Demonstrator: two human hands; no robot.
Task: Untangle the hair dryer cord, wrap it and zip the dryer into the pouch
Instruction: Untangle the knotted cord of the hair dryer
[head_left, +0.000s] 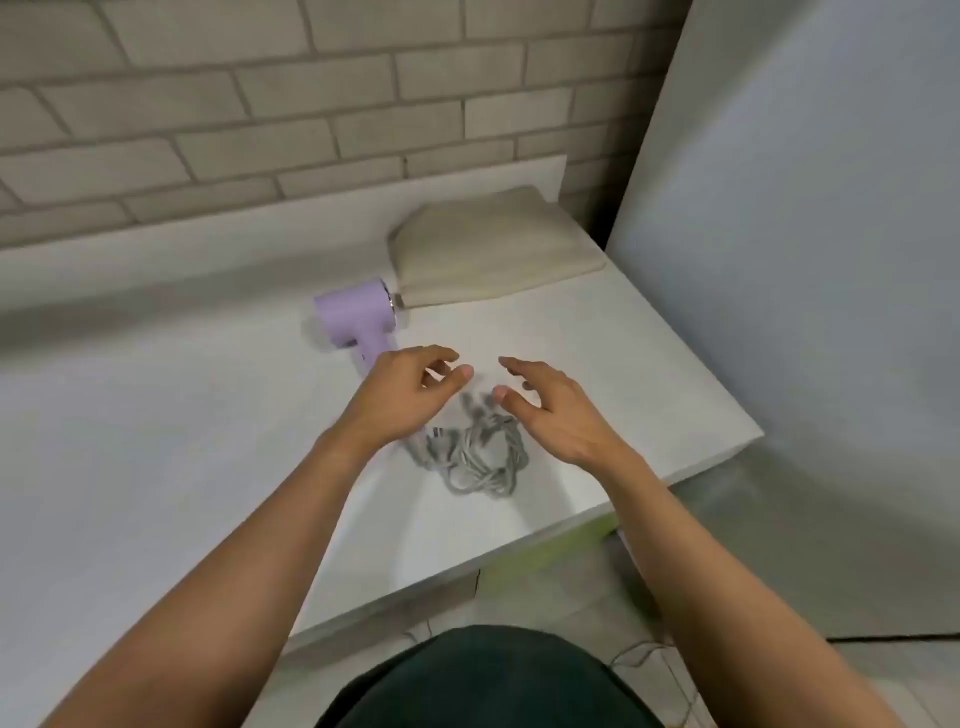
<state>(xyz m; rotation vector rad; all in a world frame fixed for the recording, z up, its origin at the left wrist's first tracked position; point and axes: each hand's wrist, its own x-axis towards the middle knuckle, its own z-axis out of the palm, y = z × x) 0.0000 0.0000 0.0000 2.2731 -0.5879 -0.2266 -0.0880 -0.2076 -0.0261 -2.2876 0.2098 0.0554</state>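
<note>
A lilac hair dryer (358, 314) lies on the white table (156, 415), its handle running under my left hand. Its grey cord (475, 457) sits in a tangled heap on the table in front of me. A beige fabric pouch (493, 249) rests flat behind the dryer, touching its rear end. My left hand (405, 395) hovers over the left side of the tangle, fingers spread, holding nothing. My right hand (550, 410) hovers over the right side, also with fingers apart and nothing in them. The plug end of the cord is blurred between the two hands.
A grey brick wall (260, 104) rises behind the table. A large pale panel (805, 260) stands at the right, close to the table's right edge (717, 395). Thin cables (639, 654) lie on the floor below the front edge.
</note>
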